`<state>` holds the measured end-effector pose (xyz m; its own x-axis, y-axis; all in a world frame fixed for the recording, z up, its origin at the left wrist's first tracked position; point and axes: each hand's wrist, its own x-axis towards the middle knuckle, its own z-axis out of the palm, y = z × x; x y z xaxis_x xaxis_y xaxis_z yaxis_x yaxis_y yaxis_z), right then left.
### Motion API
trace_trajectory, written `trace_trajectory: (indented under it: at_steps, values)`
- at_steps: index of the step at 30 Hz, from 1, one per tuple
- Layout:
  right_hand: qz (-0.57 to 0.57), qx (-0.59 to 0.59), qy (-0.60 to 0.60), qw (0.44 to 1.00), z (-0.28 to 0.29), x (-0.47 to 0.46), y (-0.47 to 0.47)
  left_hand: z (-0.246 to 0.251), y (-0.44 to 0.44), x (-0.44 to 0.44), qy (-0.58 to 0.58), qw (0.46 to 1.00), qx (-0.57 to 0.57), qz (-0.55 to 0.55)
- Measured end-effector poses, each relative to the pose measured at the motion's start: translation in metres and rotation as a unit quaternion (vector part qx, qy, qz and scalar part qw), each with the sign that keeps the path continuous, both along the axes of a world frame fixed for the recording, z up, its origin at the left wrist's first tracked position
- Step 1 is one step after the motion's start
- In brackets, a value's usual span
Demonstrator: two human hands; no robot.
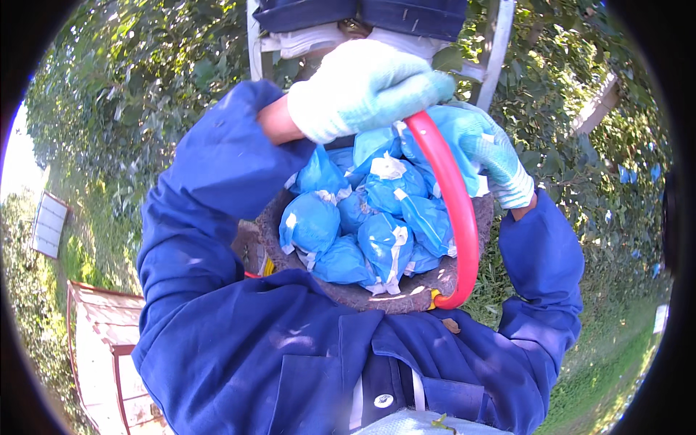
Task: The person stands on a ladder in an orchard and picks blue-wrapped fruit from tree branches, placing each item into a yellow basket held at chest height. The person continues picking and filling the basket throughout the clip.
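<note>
A round, felt-like lined basket (pixel 337 293) with a red handle (pixel 462 217) sits against my chest, filled with several round items wrapped in blue bags (pixel 310 220), likely bagged fruit. My left hand (pixel 375 87), in a white and teal knit glove, has its fingers curled above the basket's far side. The handle runs up under this glove; what its fingers hold is hidden. My right hand (pixel 495 152), in a matching glove, grips a blue bag (pixel 437 130) at the basket's far right edge, close to my left fingertips.
White ladder rails (pixel 497 54) flank dark trouser cuffs (pixel 413 16) and white footwear beyond the basket. Leafy branches (pixel 136 81) crowd both sides, with more blue bags (pixel 625 174) among the right-hand leaves. A red-framed structure (pixel 109 337) stands lower left, and grass (pixel 603 359) lies lower right.
</note>
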<state>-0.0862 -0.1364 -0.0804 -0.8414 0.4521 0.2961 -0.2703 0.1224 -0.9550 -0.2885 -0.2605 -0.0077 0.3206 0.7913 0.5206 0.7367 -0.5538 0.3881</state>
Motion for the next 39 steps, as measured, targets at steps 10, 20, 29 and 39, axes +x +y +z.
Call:
trace_trajectory:
  at_steps: [10,20,29,39]
  values:
    - [0.154,0.26,-0.065,0.951,-0.025,-0.11,-0.02,-0.01,0.01,-0.003,-0.024,0.995,0.094,0.01]
    - [-0.033,0.413,-0.048,0.909,-0.002,-0.057,-0.011,-0.014,0.011,0.001,-0.093,0.994,0.061,-0.001]
    - [-0.325,0.08,0.137,0.932,0.035,0.09,0.062,-0.002,0.005,0.011,-0.122,0.991,0.041,0.046]
    - [-0.294,-0.066,0.274,0.913,0.052,0.102,0.089,0.006,0.002,0.012,-0.071,0.995,-0.003,0.071]
